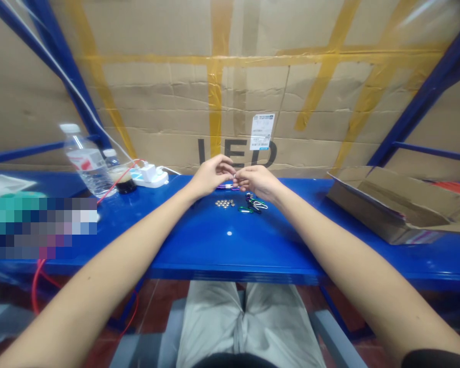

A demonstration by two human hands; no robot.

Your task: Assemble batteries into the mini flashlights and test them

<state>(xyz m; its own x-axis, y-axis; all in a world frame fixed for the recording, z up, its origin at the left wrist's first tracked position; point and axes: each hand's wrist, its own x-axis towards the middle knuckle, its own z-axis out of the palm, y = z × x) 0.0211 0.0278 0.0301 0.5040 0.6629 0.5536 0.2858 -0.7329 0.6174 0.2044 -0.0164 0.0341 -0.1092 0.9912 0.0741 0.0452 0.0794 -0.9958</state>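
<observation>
My left hand (210,176) and my right hand (259,181) meet above the blue table, fingertips almost touching. Between the right thumb and fingers is pinched a small silvery piece (235,176), too small to make out fully. The left fingers are curled with thumb and fingertips close to that piece; what they hold, if anything, is hidden. A purple metallic tube (228,187) lies just under the hands. In front of it several small round silvery discs (225,203), like button cells, sit in a cluster. Beside them is a small pile of carabiner clips (256,204) with green and black parts.
A white dot (229,233) marks the blue table (199,245). On the left stand a water bottle (87,163), a dark-liquid bottle (123,179) and a white power strip (151,176) with cables. An open cardboard box (383,209) is at right; a large carton (168,92) stands behind.
</observation>
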